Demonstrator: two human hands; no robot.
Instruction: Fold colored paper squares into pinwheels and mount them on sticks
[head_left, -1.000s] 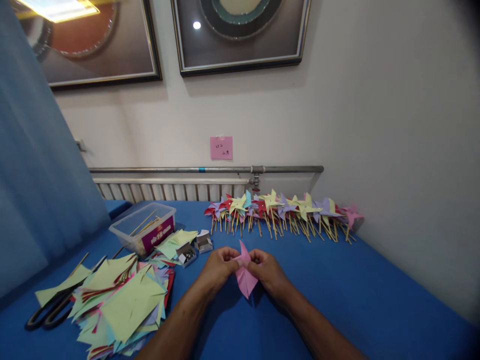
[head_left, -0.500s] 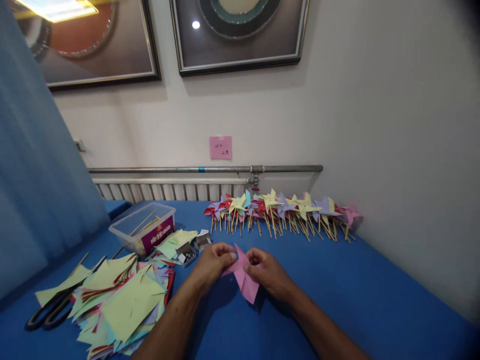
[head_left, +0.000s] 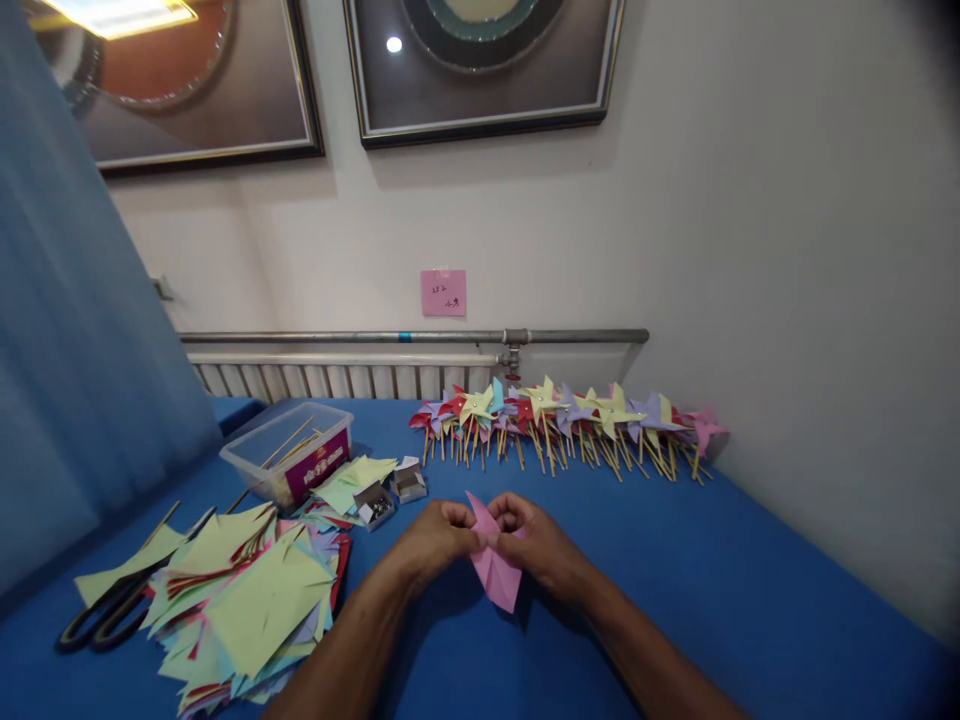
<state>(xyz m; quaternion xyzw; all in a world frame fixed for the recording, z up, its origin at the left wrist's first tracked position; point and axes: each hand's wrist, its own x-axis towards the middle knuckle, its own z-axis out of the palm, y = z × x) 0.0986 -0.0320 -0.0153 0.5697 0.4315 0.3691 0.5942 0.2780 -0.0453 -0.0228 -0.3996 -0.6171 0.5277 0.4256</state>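
Between my two hands is a pink paper pinwheel [head_left: 498, 578], its corners partly folded in, held above the blue table. My left hand [head_left: 439, 545] pinches it near the middle from the left, fingers closed. From the right, my right hand [head_left: 536, 545] grips its folded part with thumb and curled fingers. One pink point sticks up between the hands and a wider flap hangs below them. The fingers hide the paper's centre.
Left lie a stack of coloured paper squares [head_left: 262, 605] and black-handled scissors [head_left: 112, 615]. Behind stand a clear plastic box [head_left: 259, 455] with sticks and two small boxes, one holding metal pins [head_left: 377, 507]. Finished pinwheels on sticks [head_left: 555, 420] line the table's back.
My left hand has moved right, bringing its fingertips to the middle of the pink paper, close to my right fingers. The left point of the paper is now folded in or covered.
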